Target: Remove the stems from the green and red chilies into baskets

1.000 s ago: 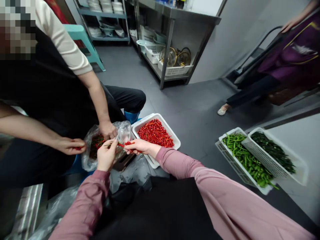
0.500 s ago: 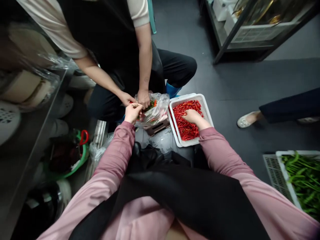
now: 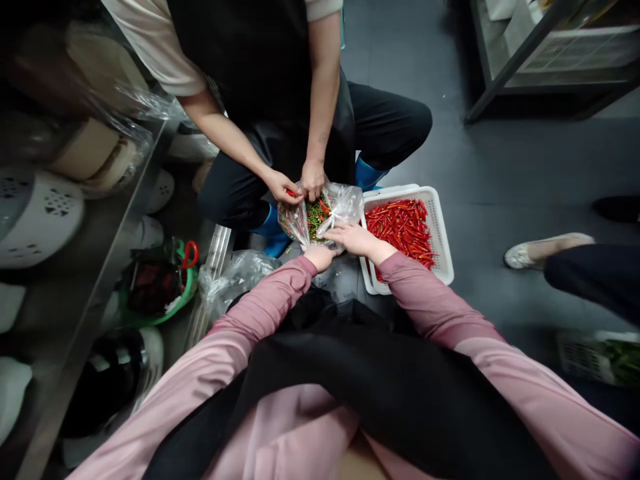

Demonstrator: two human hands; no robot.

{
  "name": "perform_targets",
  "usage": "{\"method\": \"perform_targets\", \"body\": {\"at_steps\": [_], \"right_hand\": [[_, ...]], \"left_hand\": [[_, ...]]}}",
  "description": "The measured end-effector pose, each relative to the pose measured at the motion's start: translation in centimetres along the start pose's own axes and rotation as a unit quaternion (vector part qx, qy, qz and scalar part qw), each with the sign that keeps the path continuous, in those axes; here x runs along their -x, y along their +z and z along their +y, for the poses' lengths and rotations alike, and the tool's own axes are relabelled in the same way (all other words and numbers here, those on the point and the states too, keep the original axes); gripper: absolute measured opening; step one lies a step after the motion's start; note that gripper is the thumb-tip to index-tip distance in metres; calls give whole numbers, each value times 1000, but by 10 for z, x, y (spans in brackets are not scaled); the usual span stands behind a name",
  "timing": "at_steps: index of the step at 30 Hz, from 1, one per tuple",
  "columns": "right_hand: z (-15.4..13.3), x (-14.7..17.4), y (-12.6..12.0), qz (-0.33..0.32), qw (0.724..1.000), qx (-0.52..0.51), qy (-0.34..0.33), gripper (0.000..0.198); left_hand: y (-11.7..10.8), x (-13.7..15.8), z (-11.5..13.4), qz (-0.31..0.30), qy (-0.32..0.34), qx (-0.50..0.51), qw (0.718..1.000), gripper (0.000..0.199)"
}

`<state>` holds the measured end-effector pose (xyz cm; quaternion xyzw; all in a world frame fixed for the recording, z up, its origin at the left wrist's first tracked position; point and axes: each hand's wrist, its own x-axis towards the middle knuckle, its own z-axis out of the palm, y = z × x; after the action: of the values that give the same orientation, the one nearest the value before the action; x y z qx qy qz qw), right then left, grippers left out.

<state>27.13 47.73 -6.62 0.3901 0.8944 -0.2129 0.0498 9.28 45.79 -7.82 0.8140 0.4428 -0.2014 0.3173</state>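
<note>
A clear plastic bag (image 3: 345,202) holds green chili stems (image 3: 316,217) with some red bits among them. My left hand (image 3: 320,257) is closed on the bag's near rim, its fingers partly hidden. Beside it my right hand (image 3: 354,239) lies against the bag's near right side with its fingers stretched out. Nothing shows in that hand. To the right, red chilies (image 3: 403,227) fill a white plastic basket (image 3: 443,233). A co-worker's hand (image 3: 284,188) across from me holds a red chili (image 3: 292,193); that person's other hand (image 3: 313,179) is at the bag's far rim.
On the left stands a metal shelf (image 3: 103,287) with white containers and a green basket (image 3: 193,290). Crumpled clear plastic (image 3: 237,273) lies near my left forearm. Another person's shoe (image 3: 543,250) is on the floor at right. A metal rack (image 3: 500,83) stands at back right.
My right hand has left the red chilies and moved left to the bag. My left hand has come down from near the co-worker's hands to the bag's near rim. The view has shifted left.
</note>
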Motion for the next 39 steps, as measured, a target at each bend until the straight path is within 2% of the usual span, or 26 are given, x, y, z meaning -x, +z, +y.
{"method": "perform_targets", "body": {"at_steps": [2, 3, 5, 8, 12, 16, 20, 24, 28, 31, 34, 36, 37, 39], "right_hand": [[-7, -2, 8, -76, 994, 40, 64, 48], [-7, 0, 9, -89, 989, 58, 107, 46], [-3, 8, 8, -84, 978, 80, 172, 45], [2, 21, 1, -78, 970, 78, 215, 43], [3, 35, -3, -76, 953, 30, 292, 45], [11, 40, -2, -95, 918, -58, 381, 54], [17, 39, -3, -100, 902, -80, 412, 50], [19, 40, -3, -96, 903, -99, 407, 49], [27, 40, 0, -61, 897, -135, 416, 44], [31, 34, 3, 41, 883, -211, 417, 39], [24, 25, 5, 157, 819, -367, 412, 29], [13, 18, 8, 158, 775, -471, 390, 27], [7, 16, 10, 141, 762, -508, 377, 30], [-2, 12, 10, 106, 757, -534, 360, 34]], "left_hand": [[0, -1, -4, -11, 7, -1, 1000, 48], [-1, -3, -6, 0, 4, 5, 1000, 51], [-5, -8, -11, 49, -5, 18, 999, 54], [-10, -22, -10, 102, -23, 28, 994, 43], [-18, -54, -2, 131, -55, 42, 989, 35], [-26, -87, 7, 119, -69, 36, 990, 32], [-22, -111, 21, 116, -89, -5, 989, 36], [-14, -123, 26, 124, -93, -2, 988, 35], [-13, -108, 10, 176, -113, 92, 974, 27], [-12, -80, 1, 233, -112, 180, 949, 15], [-8, -50, 6, 299, -76, 215, 927, 10], [-3, -36, 13, 320, -59, 202, 924, 10], [0, -31, 18, 322, -57, 190, 926, 10], [3, -27, 24, 315, -55, 160, 934, 8]]}}
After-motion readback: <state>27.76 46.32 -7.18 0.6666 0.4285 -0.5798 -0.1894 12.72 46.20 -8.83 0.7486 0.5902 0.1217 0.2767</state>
